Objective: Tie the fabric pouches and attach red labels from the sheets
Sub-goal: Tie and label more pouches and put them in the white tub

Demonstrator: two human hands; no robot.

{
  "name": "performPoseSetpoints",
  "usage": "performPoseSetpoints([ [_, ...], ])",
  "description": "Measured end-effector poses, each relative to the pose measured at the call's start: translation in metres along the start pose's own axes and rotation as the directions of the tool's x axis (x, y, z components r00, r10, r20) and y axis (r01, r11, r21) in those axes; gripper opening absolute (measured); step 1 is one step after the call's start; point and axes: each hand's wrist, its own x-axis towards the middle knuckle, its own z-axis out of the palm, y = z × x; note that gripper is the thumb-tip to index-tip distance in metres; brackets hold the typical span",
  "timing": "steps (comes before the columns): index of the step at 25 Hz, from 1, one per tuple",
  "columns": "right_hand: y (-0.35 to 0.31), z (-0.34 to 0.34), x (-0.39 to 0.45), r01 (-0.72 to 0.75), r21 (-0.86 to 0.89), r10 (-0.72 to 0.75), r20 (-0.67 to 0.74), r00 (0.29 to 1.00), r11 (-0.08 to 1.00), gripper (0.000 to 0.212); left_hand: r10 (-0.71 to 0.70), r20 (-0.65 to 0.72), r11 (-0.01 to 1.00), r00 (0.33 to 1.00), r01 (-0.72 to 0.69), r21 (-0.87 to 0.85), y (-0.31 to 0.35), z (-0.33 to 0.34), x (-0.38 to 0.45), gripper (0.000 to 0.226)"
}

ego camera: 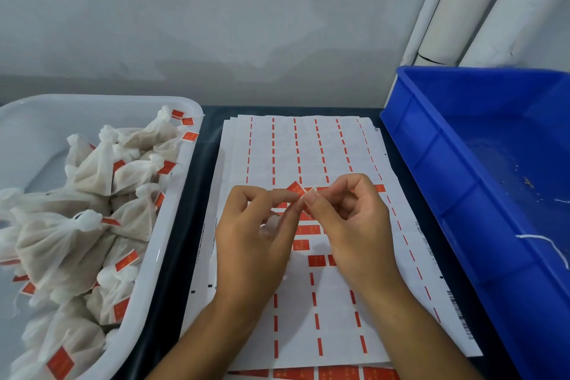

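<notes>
Loads of tied, labelled pouches (pixel 92 225) are already piled in the white tub (pixel 172 225). The blue bin (pixel 462 163) looks basically emptied, and one red label (pixel 295 189) is pinched between both hands, left hand (pixel 256 244) and right hand (pixel 351 225), above the mostly peeled sheet (pixel 324 145).

Matt paper sheets (pixel 339 311) (mostly peeled), gauzy cloth pouches (pixel 61 244), glossy blue plastic bin (pixel 438 145).

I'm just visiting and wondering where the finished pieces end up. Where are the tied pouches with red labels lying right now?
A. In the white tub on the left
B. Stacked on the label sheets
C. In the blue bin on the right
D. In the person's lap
A: the tied pouches with red tags are heaped in the white tub on the left, while the blue bin holds only scraps and a bit of string.
</notes>
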Motion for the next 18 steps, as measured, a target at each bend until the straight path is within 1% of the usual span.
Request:
performPoseSetpoints([
  [2,-0.0001,-0.0002,-0.0002,0.002,0.001,-0.002,-0.001,1.000,1.000,0.029,0.013,-0.007,1.000,1.000,-0.013,0.025,-0.0018,0.0006,0.0000,0.021],
  [4,0.0011,-0.0006,0.0004,0.013,-0.015,-0.013,0.008,1.000,1.000,0.027,-0.011,0.012,1.000,1.000,0.011,0.022,-0.0034,0.0020,0.0003,0.021],
  [6,0.0026,-0.0012,0.0021,0.028,-0.076,-0.026,0.034,0.999,0.997,0.023,-0.038,0.037,0.999,0.999,0.037,0.031,-0.0049,0.0027,0.0007,0.021],
  [9,0.0006,-0.0039,0.0056,0.051,-0.180,-0.025,0.147,0.989,0.982,0.027,-0.066,0.074,0.998,0.995,0.065,0.020,-0.0053,0.0027,0.0020,0.018],
  [11,-0.0001,-0.0059,0.0066,0.073,-0.178,-0.034,0.210,0.977,0.981,0.025,-0.100,0.109,0.995,0.989,0.101,-0.007,-0.0049,0.0030,0.0029,0.018],
  [13,0.0000,-0.0067,0.0056,0.114,-0.181,-0.077,0.199,0.977,0.977,0.022,-0.134,0.159,0.988,0.978,0.144,-0.052,-0.0060,0.0028,0.0034,0.019],
  [16,-0.0011,-0.0048,0.0037,0.205,-0.243,-0.168,0.163,0.972,0.948,0.014,-0.191,0.307,0.969,0.932,0.229,-0.092,-0.0086,0.0034,0.0040,0.018],
  [18,-0.0049,-0.0029,0.0054,0.239,-0.282,-0.207,0.140,0.968,0.929,0.007,-0.195,0.361,0.974,0.912,0.222,-0.034,-0.0101,0.0036,0.0032,0.034],
])
